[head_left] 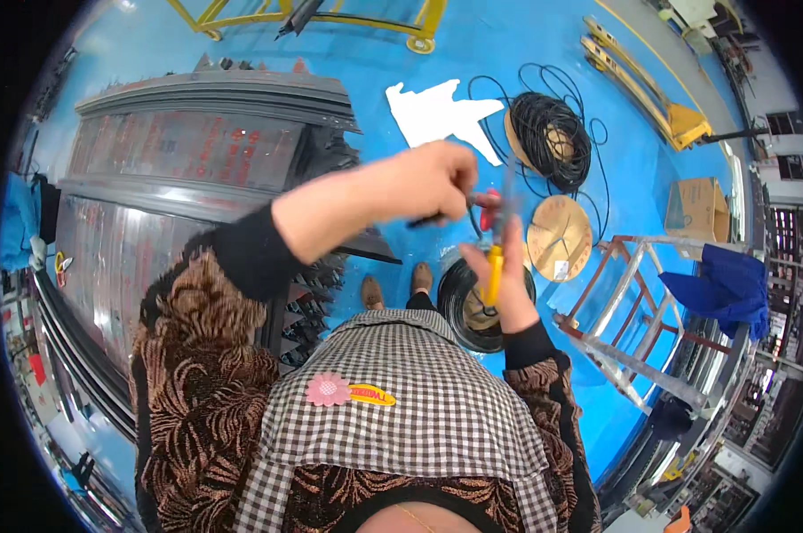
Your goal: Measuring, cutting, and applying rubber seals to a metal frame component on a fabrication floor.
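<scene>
Both my hands are raised in front of me, above the floor and close together. The fingers of my left hand (441,182) are closed around a short black cord (426,220); one end pokes out below the fist, and a dark stretch shows between the hands. My right hand (515,284) grips a yellow-handled tool (494,277) with a narrow grey part pointing away from me. Motion smears that tool, so its exact kind is unclear. Between the hands shows a small red piece (488,213); whether it belongs to the tool I cannot tell.
Dark metal profiles (197,147) are stacked at left. Ahead lie a white sheet (441,115), a reel of black cable (551,138), a round wooden disc (559,238) and a black coil (459,298). At right stand a metal frame (628,302), a cardboard box (696,209) and a yellow pallet truck (650,89).
</scene>
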Tool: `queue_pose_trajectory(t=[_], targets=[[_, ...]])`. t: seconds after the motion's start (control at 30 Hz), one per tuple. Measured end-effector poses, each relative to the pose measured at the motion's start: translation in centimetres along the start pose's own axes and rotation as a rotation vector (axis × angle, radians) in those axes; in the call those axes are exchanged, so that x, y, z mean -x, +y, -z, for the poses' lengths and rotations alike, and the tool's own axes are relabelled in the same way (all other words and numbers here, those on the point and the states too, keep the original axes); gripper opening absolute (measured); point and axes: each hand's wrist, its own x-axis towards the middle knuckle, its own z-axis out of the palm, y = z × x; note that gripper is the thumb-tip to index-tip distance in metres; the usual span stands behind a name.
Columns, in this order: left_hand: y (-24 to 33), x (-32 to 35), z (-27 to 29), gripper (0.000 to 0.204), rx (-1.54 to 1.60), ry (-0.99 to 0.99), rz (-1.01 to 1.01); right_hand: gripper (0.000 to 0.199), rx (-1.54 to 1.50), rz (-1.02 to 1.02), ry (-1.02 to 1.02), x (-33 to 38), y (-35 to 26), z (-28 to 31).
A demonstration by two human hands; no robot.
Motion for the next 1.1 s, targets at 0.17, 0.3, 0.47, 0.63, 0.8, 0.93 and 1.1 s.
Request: queue_pose_trajectory(t=[0.17,0.3,0.47,0.63,0.8,0.93,1.1], targets=[[-1.1,9.6,-0.3,0.019,0.304,0.236,-0.251,0.056,-0.345,-0.185,-0.317,-3.5,-3.3,-4.8],[-3.8,15.0,0.8,0.027,0.415,0.68,-0.384,0.054,-0.402,-0.29,-0.489,-6.2,-6.2,-5.7],[-12.3,22.2,9.8,0.036,0.346,1.595,-0.149,0.048,0.471,0.512,-0.731,-8.9,-5.5,-11.3],[-19.2,23.2,16.6,0.054,0.527,1.812,0.268,0.041,0.671,0.522,-0.927,-9.0,-5.1,-14.4],[-15.2,20.1,17.6,0.039,0.418,1.795,0.42,0.028,0.679,0.595,-0.947,-10.4,-4.8,-13.6],[-19.1,20.2,14.7,0.022,0.716,1.809,-0.069,0.038,0.619,0.716,-0.894,-12.9,-4.9,-9.0],[-10.6,12.7,9.3,0.033,0.69,2.078,-0.365,0.044,0.651,0.82,-0.942,-18.9,-1.2,1.1]])
